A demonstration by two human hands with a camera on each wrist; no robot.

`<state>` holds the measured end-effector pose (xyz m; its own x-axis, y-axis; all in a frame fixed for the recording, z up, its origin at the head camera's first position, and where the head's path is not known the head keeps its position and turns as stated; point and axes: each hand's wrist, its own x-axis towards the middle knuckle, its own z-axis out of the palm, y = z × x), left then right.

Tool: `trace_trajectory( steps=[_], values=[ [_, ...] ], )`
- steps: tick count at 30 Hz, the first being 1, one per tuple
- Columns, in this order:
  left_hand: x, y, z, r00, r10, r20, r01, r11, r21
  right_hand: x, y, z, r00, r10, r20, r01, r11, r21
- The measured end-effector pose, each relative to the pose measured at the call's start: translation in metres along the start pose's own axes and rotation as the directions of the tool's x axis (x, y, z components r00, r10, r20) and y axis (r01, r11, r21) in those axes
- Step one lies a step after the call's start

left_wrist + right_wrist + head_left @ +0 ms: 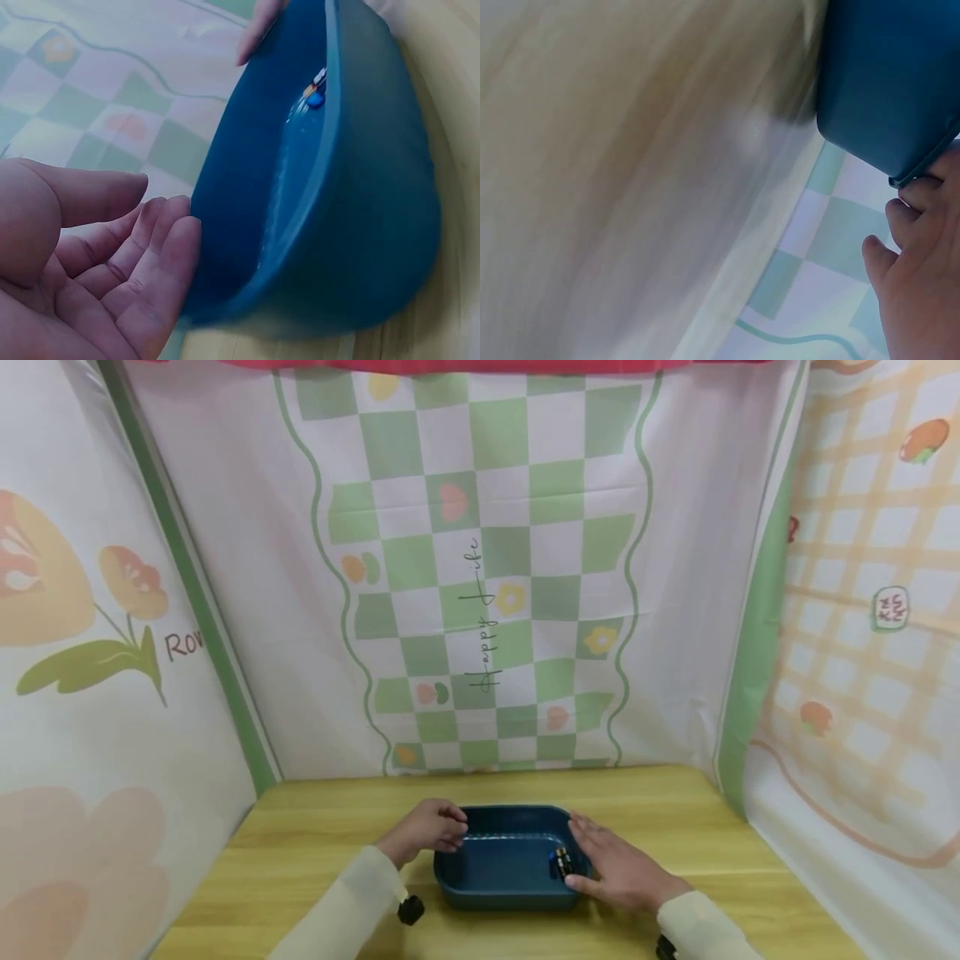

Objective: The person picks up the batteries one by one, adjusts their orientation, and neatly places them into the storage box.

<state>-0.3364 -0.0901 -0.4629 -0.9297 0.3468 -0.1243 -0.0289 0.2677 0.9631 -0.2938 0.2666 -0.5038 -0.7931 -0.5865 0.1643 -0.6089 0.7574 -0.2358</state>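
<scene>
A deep blue rectangular dish (510,900) with rounded corners stands on the wooden table. At its right end lies a small cluster of dark, gold and blue items (561,863); what they are is too small to tell. My left hand (433,827) is at the dish's far left corner. In the left wrist view its fingers (171,259) are loosely bent beside the rim, the thumb held apart, nothing between them. Over the right end of the dish lies my right hand (618,864), fingers extended along the rim and thumb near the small items.
The wooden table (322,852) reaches back to a hanging cloth (450,610) with green and white checks. Printed cloths hang along the left side (90,735) and right side (862,677). Each wrist wears a small black device, such as the left one (411,910).
</scene>
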Motion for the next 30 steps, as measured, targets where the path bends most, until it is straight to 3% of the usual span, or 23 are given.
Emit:
trace_trajectory(
  steps=[10,20,30],
  values=[
    [-0.019,-0.017,-0.04,0.997,-0.01,-0.077,0.008,0.999,-0.036,0.003,0.002,-0.002,0.998,-0.018,0.062,0.016,0.999,0.046],
    [-0.049,-0.041,-0.074,0.99,-0.03,-0.141,0.024,0.999,-0.04,-0.002,0.006,0.0,0.999,0.001,0.045,-0.003,0.999,0.033],
    [-0.076,-0.066,-0.107,0.965,-0.117,-0.235,0.117,0.993,-0.015,0.003,0.004,0.0,0.999,0.001,0.047,-0.002,1.0,0.005]
  ],
)
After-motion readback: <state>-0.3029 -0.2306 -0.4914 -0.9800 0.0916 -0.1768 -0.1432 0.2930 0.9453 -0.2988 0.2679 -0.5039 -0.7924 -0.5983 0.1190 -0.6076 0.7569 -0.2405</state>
